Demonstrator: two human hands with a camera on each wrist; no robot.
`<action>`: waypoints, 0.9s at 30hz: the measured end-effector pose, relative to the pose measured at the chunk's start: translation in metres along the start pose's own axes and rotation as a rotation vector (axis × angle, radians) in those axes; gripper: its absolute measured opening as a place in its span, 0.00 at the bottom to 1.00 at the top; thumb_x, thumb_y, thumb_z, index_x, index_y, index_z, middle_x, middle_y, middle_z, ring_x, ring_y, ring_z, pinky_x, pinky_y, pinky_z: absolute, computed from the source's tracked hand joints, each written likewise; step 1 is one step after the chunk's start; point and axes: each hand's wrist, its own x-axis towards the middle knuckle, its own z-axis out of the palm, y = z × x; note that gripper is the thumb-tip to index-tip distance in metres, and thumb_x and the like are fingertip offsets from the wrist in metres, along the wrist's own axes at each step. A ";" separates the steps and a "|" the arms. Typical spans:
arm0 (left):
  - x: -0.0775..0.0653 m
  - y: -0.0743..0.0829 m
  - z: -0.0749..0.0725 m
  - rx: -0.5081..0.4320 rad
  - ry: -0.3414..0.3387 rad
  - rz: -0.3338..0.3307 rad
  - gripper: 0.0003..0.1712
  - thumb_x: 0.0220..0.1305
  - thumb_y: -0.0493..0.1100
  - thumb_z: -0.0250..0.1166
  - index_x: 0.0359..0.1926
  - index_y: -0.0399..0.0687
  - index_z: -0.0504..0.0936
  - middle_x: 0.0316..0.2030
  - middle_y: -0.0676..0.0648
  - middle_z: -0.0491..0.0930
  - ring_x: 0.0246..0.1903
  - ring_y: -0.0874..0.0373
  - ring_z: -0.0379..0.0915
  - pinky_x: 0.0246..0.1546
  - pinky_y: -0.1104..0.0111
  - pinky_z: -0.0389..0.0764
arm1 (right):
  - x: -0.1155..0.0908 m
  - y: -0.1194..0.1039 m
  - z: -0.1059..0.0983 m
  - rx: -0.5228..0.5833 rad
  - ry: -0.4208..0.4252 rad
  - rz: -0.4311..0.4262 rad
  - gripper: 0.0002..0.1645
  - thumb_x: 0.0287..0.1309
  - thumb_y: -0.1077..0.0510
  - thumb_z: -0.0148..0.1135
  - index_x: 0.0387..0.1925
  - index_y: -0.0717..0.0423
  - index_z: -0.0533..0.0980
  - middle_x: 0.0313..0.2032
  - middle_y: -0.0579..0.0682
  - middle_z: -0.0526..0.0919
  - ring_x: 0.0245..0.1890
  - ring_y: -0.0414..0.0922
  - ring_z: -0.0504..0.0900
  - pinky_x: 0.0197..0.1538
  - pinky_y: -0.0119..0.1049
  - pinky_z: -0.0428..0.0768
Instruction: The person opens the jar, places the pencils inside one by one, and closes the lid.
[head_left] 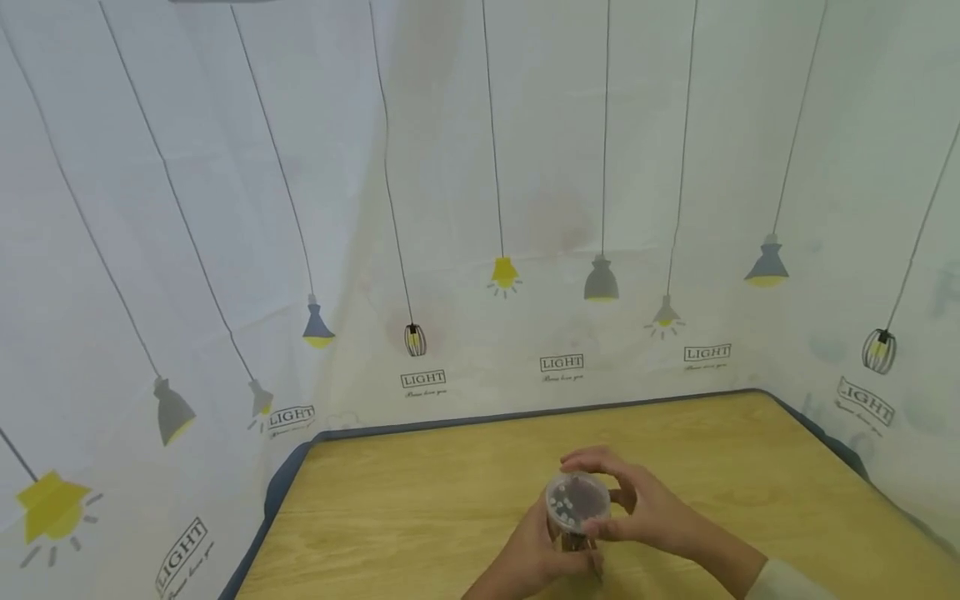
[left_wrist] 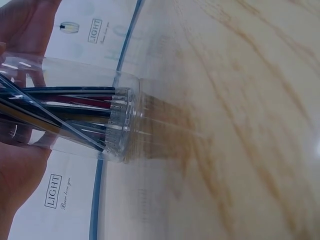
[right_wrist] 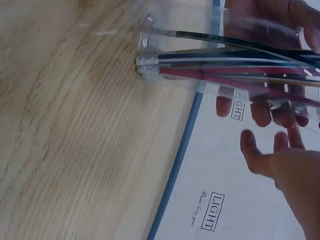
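Observation:
A clear plastic jar (left_wrist: 70, 135) holds several dark, red and yellow pencils (right_wrist: 225, 55), their silver-banded ends down at the base. My left hand (head_left: 525, 546) grips the jar's body from the left, its fingers wrapped behind the jar in the right wrist view. Over the top, my right hand (head_left: 645, 504) holds the round clear lid (head_left: 588, 496) by its rim, thumb on the near side and fingers at the far side. Pale dots show through the lid. The jar stands upright, its base at or just above the tabletop; I cannot tell which.
The wood-grain table (head_left: 405, 492) has a dark blue edge (head_left: 525, 414). White sheeting (head_left: 450, 167) printed with hanging lamps and "LIGHT" labels rises behind the table and along both sides.

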 end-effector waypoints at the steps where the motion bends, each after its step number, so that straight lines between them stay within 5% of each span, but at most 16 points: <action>1: 0.000 0.000 -0.001 0.003 0.002 0.002 0.49 0.65 0.38 0.77 0.81 0.67 0.66 0.73 0.55 0.76 0.73 0.54 0.73 0.79 0.53 0.64 | 0.001 0.002 -0.002 0.038 -0.032 0.013 0.35 0.71 0.67 0.70 0.76 0.59 0.71 0.75 0.48 0.73 0.73 0.35 0.73 0.64 0.41 0.85; 9: 0.001 -0.003 -0.005 0.003 0.014 -0.024 0.50 0.64 0.37 0.77 0.81 0.68 0.66 0.73 0.55 0.77 0.73 0.55 0.73 0.80 0.51 0.62 | 0.003 0.008 -0.006 0.120 -0.118 0.081 0.40 0.78 0.60 0.66 0.84 0.55 0.64 0.79 0.47 0.69 0.72 0.42 0.74 0.66 0.42 0.85; 13: 0.000 -0.006 -0.005 -0.015 0.000 -0.046 0.47 0.67 0.40 0.78 0.80 0.67 0.66 0.73 0.56 0.77 0.74 0.55 0.72 0.80 0.53 0.64 | -0.002 0.004 0.004 -0.037 0.023 0.077 0.47 0.70 0.59 0.75 0.83 0.51 0.64 0.78 0.49 0.69 0.70 0.40 0.74 0.63 0.40 0.85; 18: -0.002 -0.005 -0.004 -0.026 -0.015 -0.074 0.45 0.69 0.42 0.78 0.79 0.71 0.67 0.73 0.57 0.77 0.73 0.52 0.71 0.81 0.46 0.64 | -0.004 -0.001 0.019 -0.169 0.208 0.103 0.40 0.59 0.60 0.84 0.69 0.51 0.72 0.73 0.58 0.73 0.69 0.33 0.75 0.62 0.46 0.86; 27: 0.000 -0.005 -0.003 0.017 -0.011 -0.009 0.49 0.64 0.40 0.76 0.81 0.69 0.65 0.73 0.55 0.77 0.75 0.55 0.71 0.81 0.52 0.60 | -0.001 0.013 0.007 0.075 0.032 0.003 0.38 0.68 0.67 0.73 0.76 0.56 0.72 0.75 0.47 0.72 0.72 0.37 0.74 0.64 0.40 0.85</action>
